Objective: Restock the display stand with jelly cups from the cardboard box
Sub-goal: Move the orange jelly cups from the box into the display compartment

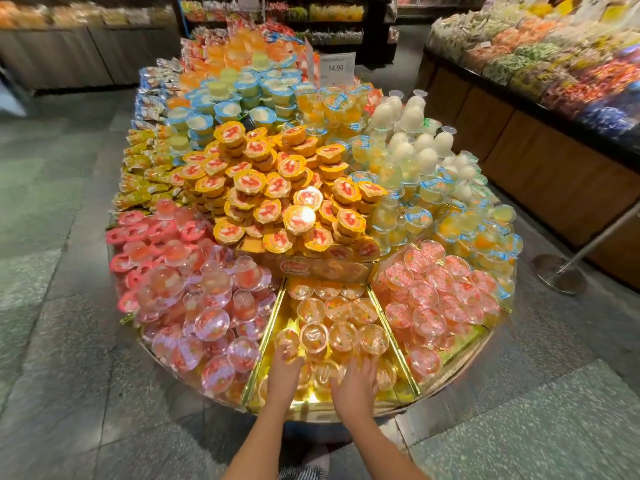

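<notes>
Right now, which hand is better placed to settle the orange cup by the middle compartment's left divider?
Left, likely: the left hand touches that orange cup; the right hand lies over cups nearer the right divider.

Dim, blurred edges, wide-angle warp

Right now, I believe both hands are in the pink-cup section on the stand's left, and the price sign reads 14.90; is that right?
Not quite. The head view shows the left hand and right hand in the middle gold-lined compartment of clear orange cups, not the pink section. The price sign does read 14.90.
</notes>
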